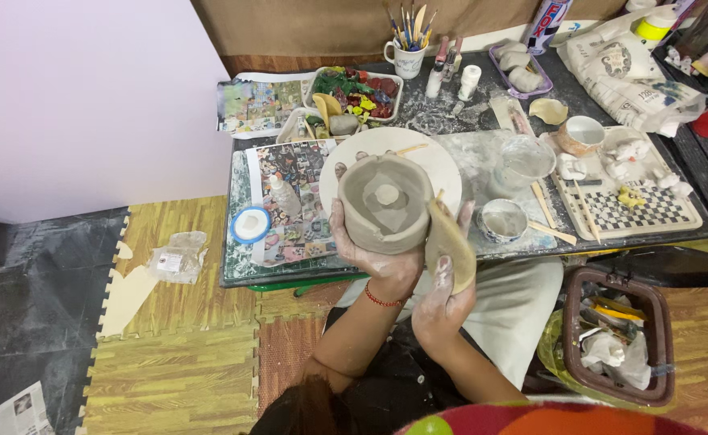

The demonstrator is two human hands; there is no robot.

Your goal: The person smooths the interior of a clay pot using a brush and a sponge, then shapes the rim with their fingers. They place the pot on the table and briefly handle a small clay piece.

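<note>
The left hand [378, 262] cups an unfired grey clay pot [385, 203] from below and from its near side, its fingers curled tight against the wall so the pot is tilted with its mouth facing up toward the camera; a small round lump of clay sits at the bottom inside. A red string bracelet [383, 300] circles the left wrist. The right hand [444, 282], dusted white with clay, grips a flat tan rib tool [451, 242], its fingers wrapped closed around the tool's lower edge, and the tool's face lies against the pot's right outer wall. Pot and hands are raised above the near edge of the counter [354, 270], over a round white board [438, 161] that lies just behind them. Just right of the right hand stands a small patterned bowl [504, 220], with wooden sticks [553, 232] beside it and a checkered tray [636, 211] of small white clay figures farther right. To the left lie a small squeeze bottle [284, 196] and a blue-rimmed lid [250, 225] on printed paper. At the back a white mug [407, 58] holds brushes. A brown bin [616, 334] with scraps sits on the floor at the right.
</note>
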